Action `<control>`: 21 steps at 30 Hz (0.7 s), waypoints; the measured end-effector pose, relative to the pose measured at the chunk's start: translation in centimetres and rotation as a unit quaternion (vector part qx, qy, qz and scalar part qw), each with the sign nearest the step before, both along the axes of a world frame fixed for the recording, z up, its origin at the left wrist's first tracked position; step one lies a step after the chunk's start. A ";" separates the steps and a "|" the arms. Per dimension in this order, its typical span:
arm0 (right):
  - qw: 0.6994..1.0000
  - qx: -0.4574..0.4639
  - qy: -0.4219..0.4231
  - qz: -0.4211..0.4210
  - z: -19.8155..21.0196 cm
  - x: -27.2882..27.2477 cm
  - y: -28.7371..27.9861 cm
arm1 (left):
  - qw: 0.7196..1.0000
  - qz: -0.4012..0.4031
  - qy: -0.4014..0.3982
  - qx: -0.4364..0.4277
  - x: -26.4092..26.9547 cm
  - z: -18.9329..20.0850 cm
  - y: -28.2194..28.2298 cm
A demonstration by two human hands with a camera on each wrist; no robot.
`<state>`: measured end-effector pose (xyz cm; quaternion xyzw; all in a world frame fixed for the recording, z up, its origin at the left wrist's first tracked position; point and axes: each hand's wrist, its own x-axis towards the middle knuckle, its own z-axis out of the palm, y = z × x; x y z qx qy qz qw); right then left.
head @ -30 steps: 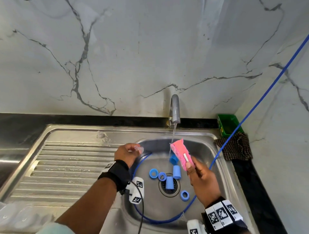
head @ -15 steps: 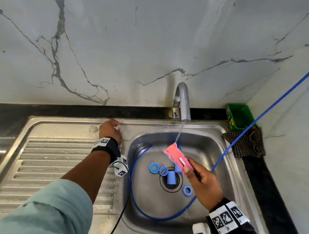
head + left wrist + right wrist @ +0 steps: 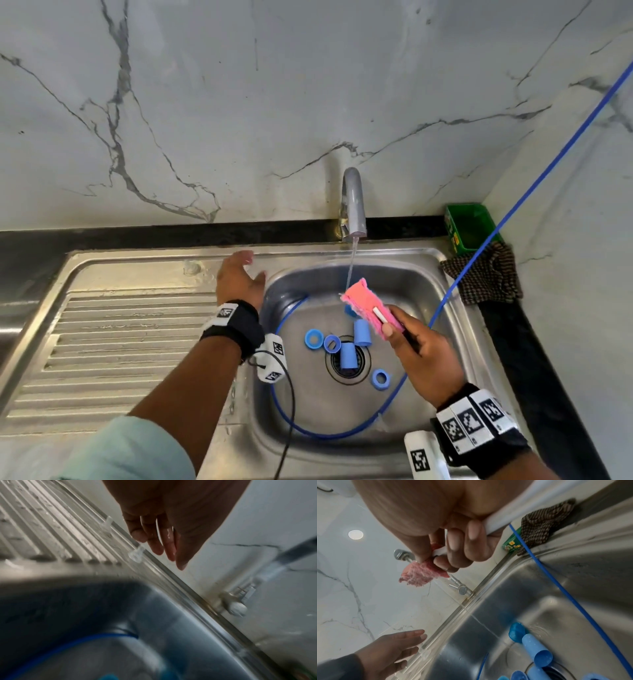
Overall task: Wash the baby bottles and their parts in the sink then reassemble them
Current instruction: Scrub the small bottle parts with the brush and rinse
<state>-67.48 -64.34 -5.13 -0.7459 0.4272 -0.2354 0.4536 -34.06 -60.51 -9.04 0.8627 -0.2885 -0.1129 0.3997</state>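
R hand (image 3: 424,356) grips a white-handled brush w/ pink sponge head (image 3: 368,303), fingers curled round the handle, sponge under the tap (image 3: 354,205) stream over the sink basin (image 3: 421,284). L hand (image 3: 239,281) hovers over the sink's back rim, fingers straight and spread, holding nothing. Two clear nipples (image 3: 136,553) sit on the rim just beside the L fingertips. Blue caps (image 3: 361,332) and rings (image 3: 313,339) lie around the drain (image 3: 359,368); blue hose (image 3: 342,433) loops thru the basin.
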 end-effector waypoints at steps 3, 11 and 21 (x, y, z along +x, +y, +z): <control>0.999 -0.015 -0.015 -0.035 0.6 -1.7 0.3 | 0.997 -0.069 0.017 -0.013 -4.9 -0.8 0.2; 0.995 -0.031 0.003 -0.097 0.8 -6.0 0.4 | 0.859 -0.460 0.078 0.210 -15.5 -4.0 0.5; 0.994 -0.048 0.059 -0.074 0.9 -8.4 -0.9 | 0.617 -0.670 -0.112 0.397 -22.5 -6.7 -2.9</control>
